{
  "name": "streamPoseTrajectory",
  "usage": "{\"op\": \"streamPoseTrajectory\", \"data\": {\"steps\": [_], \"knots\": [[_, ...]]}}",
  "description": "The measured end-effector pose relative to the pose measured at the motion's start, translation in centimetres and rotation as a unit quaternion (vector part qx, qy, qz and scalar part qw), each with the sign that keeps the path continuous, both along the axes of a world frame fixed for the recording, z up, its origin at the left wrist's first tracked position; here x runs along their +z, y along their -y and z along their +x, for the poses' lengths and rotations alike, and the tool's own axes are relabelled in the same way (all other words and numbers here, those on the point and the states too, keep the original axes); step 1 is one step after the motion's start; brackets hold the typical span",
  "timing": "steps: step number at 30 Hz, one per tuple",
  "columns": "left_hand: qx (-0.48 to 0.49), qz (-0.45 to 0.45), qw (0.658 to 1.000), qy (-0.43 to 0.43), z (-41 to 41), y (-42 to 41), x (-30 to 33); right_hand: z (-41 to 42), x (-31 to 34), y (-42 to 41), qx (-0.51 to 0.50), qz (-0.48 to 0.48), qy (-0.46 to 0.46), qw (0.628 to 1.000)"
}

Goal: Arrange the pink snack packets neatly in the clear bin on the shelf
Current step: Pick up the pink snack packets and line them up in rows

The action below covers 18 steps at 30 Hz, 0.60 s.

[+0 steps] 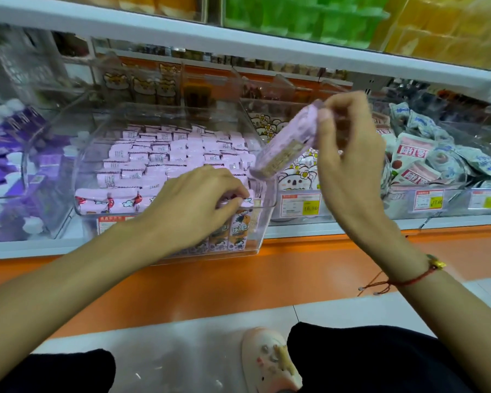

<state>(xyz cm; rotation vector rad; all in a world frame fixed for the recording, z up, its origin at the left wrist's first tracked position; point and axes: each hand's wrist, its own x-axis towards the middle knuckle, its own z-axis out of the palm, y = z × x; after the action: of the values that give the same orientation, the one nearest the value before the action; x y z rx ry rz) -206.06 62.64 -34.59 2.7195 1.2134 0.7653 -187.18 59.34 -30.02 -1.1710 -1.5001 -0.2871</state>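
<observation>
A clear bin (165, 109) on the low shelf holds several rows of pink snack packets (170, 154) standing on edge. My left hand (193, 205) reaches over the bin's front rim, its fingertips pinching the top of a packet in the front right row (245, 200). My right hand (349, 154) is raised above and to the right of the bin. It pinches one pink packet (287, 143) by its top end, and the packet hangs tilted down to the left over the bin's right corner.
A bin of purple packets (14, 154) stands to the left, a bin of white bear-print packets (298, 171) and one of red-and-white packets (425, 157) to the right. An orange ledge (295, 265) runs below the shelf. My knees and a pale shoe (270, 358) are on the floor.
</observation>
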Motion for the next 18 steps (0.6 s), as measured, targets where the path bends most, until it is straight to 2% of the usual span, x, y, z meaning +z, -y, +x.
{"op": "streamPoseTrajectory", "data": {"steps": [2,3,4,6,7,8,11,13,14,15,17,18], "knots": [[0.004,-0.018,1.0,0.025,0.0,0.1,-0.3,0.7,0.2,0.2,0.004,-0.007,-0.098,0.995],[0.009,-0.027,0.998,0.054,-0.1,0.2,-0.4,1.0,0.1,0.3,0.015,-0.044,-0.164,0.985],[0.011,-0.031,0.995,0.091,-0.1,0.3,-0.4,1.2,-0.1,0.2,0.035,-0.096,-0.242,0.965],[-0.013,-0.012,0.987,0.161,0.0,0.7,-0.2,1.2,-0.6,0.1,0.097,-0.214,-0.387,0.892],[-0.041,0.003,0.982,0.184,0.1,0.9,0.2,1.0,-0.9,0.0,0.124,-0.259,-0.426,0.858],[-0.071,0.015,0.977,0.2,0.2,1.1,0.5,0.8,-1.2,0.0,0.147,-0.291,-0.448,0.833],[-0.133,0.055,0.965,0.22,0.3,1.6,0.9,-0.1,-1.8,0.0,0.205,-0.347,-0.465,0.789],[-0.136,0.014,0.95,0.279,0.5,2.1,1.1,-0.3,-1.7,0.1,0.222,-0.392,-0.455,0.768],[-0.124,-0.039,0.933,0.336,0.6,2.2,1.3,-0.3,-1.6,0.1,0.211,-0.412,-0.437,0.771],[-0.106,-0.095,0.907,0.397,0.7,2.3,1.4,-0.1,-1.5,0.1,0.185,-0.423,-0.398,0.792],[-0.052,-0.189,0.85,0.489,0.8,2.1,1.5,0.3,-1.3,0.2,0.117,-0.39,-0.295,0.864],[-0.02,-0.216,0.834,0.508,0.8,2.0,1.4,0.4,-1.1,0.4,0.096,-0.347,-0.248,0.899]]}}
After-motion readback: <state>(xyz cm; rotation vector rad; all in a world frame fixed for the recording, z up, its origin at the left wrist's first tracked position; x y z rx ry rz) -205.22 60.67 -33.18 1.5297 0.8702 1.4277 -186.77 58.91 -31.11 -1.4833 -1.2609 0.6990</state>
